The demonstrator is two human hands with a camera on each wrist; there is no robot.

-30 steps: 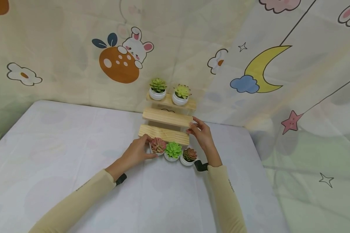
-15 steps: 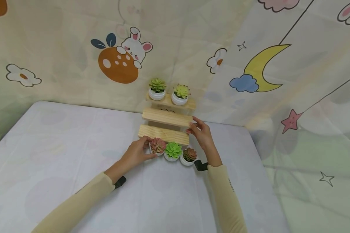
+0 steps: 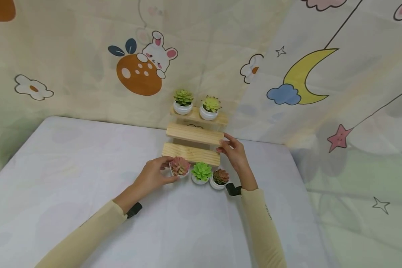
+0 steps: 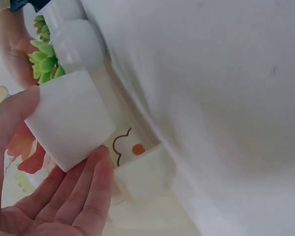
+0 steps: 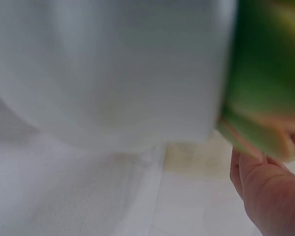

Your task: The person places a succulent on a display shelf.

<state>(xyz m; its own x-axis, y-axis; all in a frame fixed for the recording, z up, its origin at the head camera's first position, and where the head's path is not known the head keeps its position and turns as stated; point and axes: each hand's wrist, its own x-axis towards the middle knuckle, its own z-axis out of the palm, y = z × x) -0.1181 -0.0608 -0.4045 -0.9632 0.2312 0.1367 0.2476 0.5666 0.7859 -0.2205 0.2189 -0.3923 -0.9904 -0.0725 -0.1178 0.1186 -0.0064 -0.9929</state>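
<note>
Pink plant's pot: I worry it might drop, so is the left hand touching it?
Touching. The left wrist view shows the left hand pinching the white pot, thumb on one edge, fingertips at another.

Shelf (image 3: 195,134): light wood, fine grain lines visible, rather matt. Square pot (image 4: 71,120): smooth and hard-looking, soft sheen; ceramic or plastic, cannot tell which. Round pots (image 3: 217,186): smooth, slightly glossy, same doubt about material. Pink succulent (image 3: 179,166): plastic look, matt leaves. Bright green succulent (image 3: 201,171): plastic look too, smooth leaves. Table cover (image 3: 187,223): matt cloth, fine weave. Backdrop (image 3: 87,56): printed cloth, wrinkled in places. Sleeves (image 3: 262,227): matt cloth.
</note>
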